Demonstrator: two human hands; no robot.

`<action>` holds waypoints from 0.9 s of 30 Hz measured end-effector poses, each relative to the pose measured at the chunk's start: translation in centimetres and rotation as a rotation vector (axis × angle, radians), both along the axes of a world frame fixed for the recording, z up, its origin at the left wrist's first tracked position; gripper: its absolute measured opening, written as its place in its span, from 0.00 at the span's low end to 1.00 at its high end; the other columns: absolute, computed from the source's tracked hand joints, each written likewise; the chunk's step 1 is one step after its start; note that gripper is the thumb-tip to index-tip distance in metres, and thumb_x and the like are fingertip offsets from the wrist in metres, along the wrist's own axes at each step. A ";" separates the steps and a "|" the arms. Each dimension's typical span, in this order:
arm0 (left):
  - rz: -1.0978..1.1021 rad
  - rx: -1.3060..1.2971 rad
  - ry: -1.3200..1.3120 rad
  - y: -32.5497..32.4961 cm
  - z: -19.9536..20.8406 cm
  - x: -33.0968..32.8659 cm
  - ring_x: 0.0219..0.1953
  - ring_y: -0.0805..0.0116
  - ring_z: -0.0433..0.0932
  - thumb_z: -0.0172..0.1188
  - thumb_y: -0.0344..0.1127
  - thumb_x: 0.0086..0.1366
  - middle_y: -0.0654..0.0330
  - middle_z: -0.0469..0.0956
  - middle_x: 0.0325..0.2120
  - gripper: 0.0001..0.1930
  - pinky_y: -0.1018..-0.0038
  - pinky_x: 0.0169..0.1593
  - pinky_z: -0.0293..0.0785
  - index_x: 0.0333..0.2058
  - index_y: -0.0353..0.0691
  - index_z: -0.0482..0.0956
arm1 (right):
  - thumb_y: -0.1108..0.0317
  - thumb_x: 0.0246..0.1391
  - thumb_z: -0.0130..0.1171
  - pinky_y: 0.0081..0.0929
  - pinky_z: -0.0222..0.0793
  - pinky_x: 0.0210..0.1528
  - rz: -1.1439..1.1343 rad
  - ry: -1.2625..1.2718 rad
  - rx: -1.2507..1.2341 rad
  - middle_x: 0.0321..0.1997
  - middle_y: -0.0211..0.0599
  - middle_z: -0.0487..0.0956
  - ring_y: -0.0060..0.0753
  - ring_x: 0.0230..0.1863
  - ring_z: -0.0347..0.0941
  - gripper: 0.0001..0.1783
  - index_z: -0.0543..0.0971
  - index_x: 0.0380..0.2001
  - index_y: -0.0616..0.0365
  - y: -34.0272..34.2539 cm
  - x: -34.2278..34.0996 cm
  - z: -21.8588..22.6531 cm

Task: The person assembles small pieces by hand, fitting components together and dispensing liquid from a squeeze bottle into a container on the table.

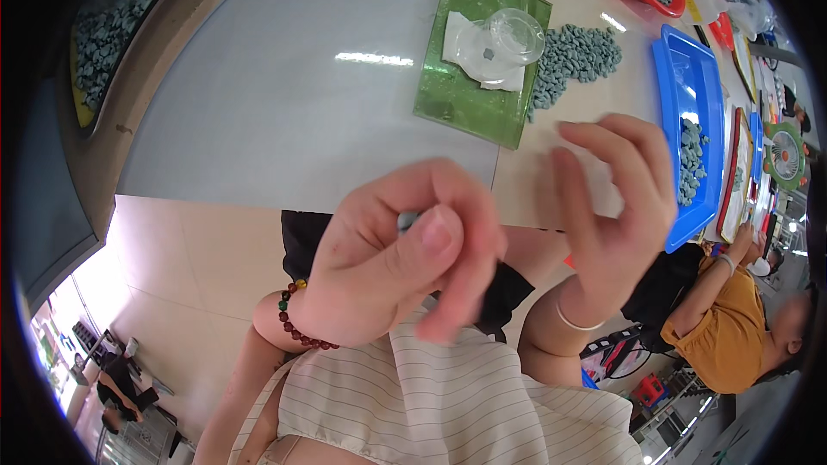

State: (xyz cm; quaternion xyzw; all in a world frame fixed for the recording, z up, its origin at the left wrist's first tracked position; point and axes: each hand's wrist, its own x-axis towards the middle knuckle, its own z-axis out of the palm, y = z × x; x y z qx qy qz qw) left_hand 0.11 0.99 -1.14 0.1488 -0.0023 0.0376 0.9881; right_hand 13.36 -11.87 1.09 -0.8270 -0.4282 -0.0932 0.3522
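In front of my body, my left hand (392,258), with a beaded bracelet at its wrist, is curled. A small grey-green stone-like piece (407,220) shows between its thumb and curled fingers. My right hand (624,198), wearing a thin bangle, is raised to its right, fingers bent and apart, with nothing visible in them. Beyond the hands a green slab (478,125) lies on the table. On it rest a white paper (457,39) and a clear plastic cup (519,34), with one piece near the cup. Against the slab's right side spreads a pile of similar pieces (581,56).
A blue tray (661,65) with some pieces stands right of my right hand. Behind it is a red basin (679,0) full of pieces. At far left sits another container of pieces (129,17). A co-worker in a mustard top (728,323) sits at right, near a green fan (784,158).
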 end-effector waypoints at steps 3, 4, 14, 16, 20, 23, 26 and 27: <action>-0.063 0.271 -0.006 0.2 -0.5 -0.2 0.16 0.82 0.61 0.42 0.40 0.65 0.61 0.70 0.20 0.13 0.86 0.22 0.56 0.35 0.34 0.66 | 0.83 0.36 0.58 0.17 0.61 0.27 0.043 -0.025 -0.060 0.27 0.36 0.70 0.27 0.25 0.66 0.08 0.75 0.25 0.63 0.7 0.6 -0.9; -0.035 0.318 0.037 0.0 -0.2 -0.2 0.14 0.82 0.56 0.43 0.43 0.65 0.62 0.66 0.20 0.15 0.85 0.19 0.52 0.31 0.35 0.65 | 0.83 0.36 0.58 0.17 0.61 0.27 0.049 -0.025 -0.058 0.27 0.36 0.70 0.27 0.25 0.66 0.08 0.75 0.25 0.63 0.9 0.5 -0.9; -0.045 0.453 0.129 0.6 0.8 -0.1 0.28 0.81 0.62 0.41 0.25 0.60 0.63 0.70 0.31 0.10 0.85 0.31 0.59 0.36 0.32 0.71 | 0.82 0.30 0.56 0.24 0.61 0.27 0.035 0.010 -0.144 0.25 0.36 0.69 0.33 0.25 0.65 0.11 0.73 0.24 0.62 0.6 0.1 -0.2; 0.018 0.502 0.164 -0.2 1.4 0.2 0.21 0.81 0.58 0.43 0.31 0.61 0.61 0.67 0.26 0.09 0.85 0.24 0.54 0.32 0.32 0.70 | 0.84 0.35 0.56 0.18 0.61 0.26 0.033 -0.019 -0.167 0.25 0.35 0.70 0.26 0.24 0.66 0.08 0.73 0.24 0.64 0.5 0.0 -0.1; 0.071 0.575 0.205 -0.3 1.6 0.3 0.17 0.81 0.56 0.46 0.38 0.62 0.61 0.65 0.20 0.13 0.84 0.19 0.51 0.28 0.33 0.71 | 0.84 0.34 0.56 0.18 0.61 0.26 0.020 -0.061 -0.130 0.26 0.35 0.70 0.27 0.24 0.66 0.08 0.73 0.23 0.63 0.5 0.2 -0.6; 0.154 0.806 0.147 -0.1 1.2 0.1 0.19 0.80 0.58 0.47 0.41 0.62 0.64 0.65 0.18 0.14 0.85 0.21 0.53 0.27 0.34 0.72 | 0.82 0.28 0.57 0.24 0.61 0.27 0.039 -0.040 -0.146 0.26 0.36 0.69 0.34 0.25 0.65 0.12 0.72 0.24 0.61 0.6 0.3 -0.5; 0.132 0.854 0.186 0.1 1.4 -0.2 0.20 0.80 0.58 0.48 0.41 0.62 0.66 0.65 0.17 0.14 0.85 0.23 0.54 0.26 0.35 0.72 | 0.82 0.28 0.57 0.24 0.61 0.27 0.053 -0.020 -0.133 0.26 0.36 0.69 0.35 0.25 0.65 0.13 0.72 0.25 0.62 0.5 0.6 -0.5; 0.133 0.856 0.185 0.2 1.2 -0.3 0.20 0.80 0.58 0.48 0.41 0.62 0.66 0.65 0.17 0.14 0.85 0.23 0.54 0.26 0.35 0.72 | 0.83 0.34 0.58 0.19 0.61 0.26 0.060 -0.056 -0.119 0.26 0.35 0.70 0.28 0.23 0.66 0.09 0.73 0.24 0.64 0.5 0.7 -0.6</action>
